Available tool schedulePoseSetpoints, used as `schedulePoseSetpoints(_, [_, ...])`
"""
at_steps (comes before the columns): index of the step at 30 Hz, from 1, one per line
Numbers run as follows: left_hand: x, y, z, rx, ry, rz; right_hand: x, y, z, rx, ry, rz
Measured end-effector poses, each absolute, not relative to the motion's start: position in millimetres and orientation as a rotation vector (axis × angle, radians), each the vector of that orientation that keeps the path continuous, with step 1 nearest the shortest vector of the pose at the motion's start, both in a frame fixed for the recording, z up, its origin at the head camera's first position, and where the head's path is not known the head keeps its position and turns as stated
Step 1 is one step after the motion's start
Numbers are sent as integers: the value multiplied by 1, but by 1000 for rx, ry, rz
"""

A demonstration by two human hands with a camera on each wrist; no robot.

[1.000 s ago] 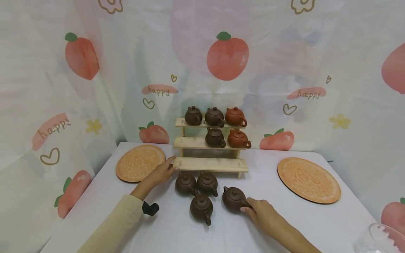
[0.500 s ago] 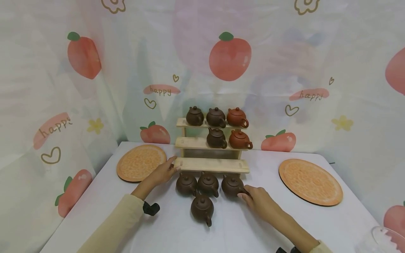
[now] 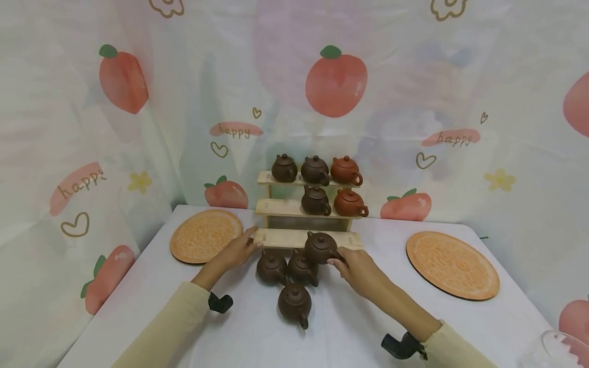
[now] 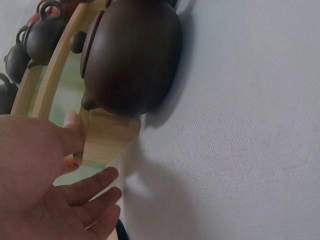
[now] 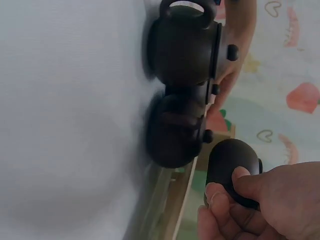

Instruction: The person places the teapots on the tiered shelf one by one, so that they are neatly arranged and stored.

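My right hand (image 3: 356,268) grips a dark brown teapot (image 3: 320,247) by its handle. In the head view this teapot overlaps the front of the bottom step of a three-step wooden display stand (image 3: 280,237). My left hand (image 3: 234,250) is at the left end of that step, thumb and index finger holding its corner, the other fingers loose in the left wrist view. Three more dark teapots sit on the table before the stand: one at left (image 3: 270,267), one partly covered by the held teapot (image 3: 301,269), and one nearer (image 3: 294,304).
The upper step carries two dark teapots and a reddish one (image 3: 346,170). On the middle step stand a dark teapot (image 3: 315,200) and a reddish one (image 3: 349,203). Round orange mats lie left (image 3: 204,237) and right (image 3: 451,263). A clear container (image 3: 547,352) is at the front right.
My right hand has moved the gripped teapot forward, up and left, from the table to the front of the bottom step. My left hand has stayed at the stand's corner.
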State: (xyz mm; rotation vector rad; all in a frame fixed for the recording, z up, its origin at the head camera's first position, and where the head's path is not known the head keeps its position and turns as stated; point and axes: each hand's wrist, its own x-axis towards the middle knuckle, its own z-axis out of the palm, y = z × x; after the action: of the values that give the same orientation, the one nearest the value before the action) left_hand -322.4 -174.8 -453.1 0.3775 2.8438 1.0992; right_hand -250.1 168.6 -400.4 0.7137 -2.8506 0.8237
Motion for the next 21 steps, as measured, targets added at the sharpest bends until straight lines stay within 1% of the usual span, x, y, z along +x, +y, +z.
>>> schedulePoseSetpoints(6, [-322, -176, -452, 381, 2838, 1102, -266, 143, -384, 761, -2813, 796])
schedulePoseSetpoints(12, [-322, -176, -452, 376, 2834, 1106, -287, 115, -368, 743, -2761, 804])
schedulePoseSetpoints(21, [-322, -177, -452, 367, 2835, 1099, -312, 79, -358, 721, -2749, 878])
